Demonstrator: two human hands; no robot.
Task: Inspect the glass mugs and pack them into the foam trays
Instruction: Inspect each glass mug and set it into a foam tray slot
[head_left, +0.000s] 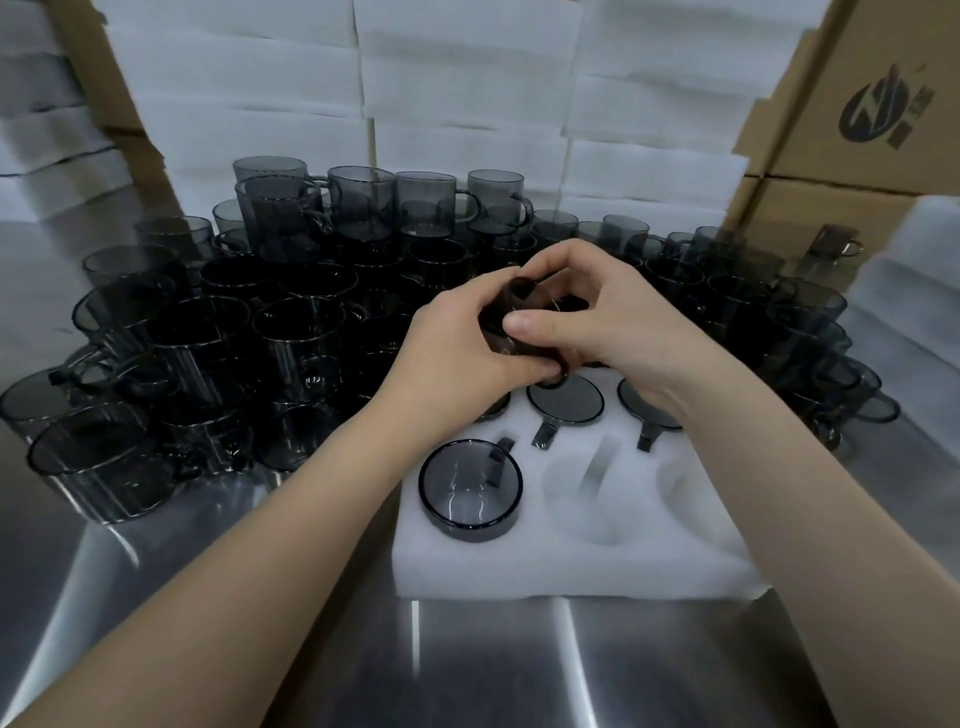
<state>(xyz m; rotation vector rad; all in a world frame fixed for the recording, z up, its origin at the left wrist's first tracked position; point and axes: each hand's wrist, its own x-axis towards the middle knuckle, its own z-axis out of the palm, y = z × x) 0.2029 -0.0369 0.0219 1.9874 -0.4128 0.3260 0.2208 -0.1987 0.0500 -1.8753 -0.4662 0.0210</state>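
Two hands grip one smoked grey glass mug (511, 304), held above the far row of the white foam tray (519, 566), which lies near the counter's (260, 597) near edge. My left hand (467, 358) curls round its body; my right hand (613, 317) pinches the opposite side. Risk, as I judge it: smooth glass, if turned for inspection, may slip and strike the seated mugs (566, 399) directly below, chipping rims. Loose mugs (291, 332) crowd just behind. Mug appears dark, translucent, largely hidden by my hands; no defect discernible.
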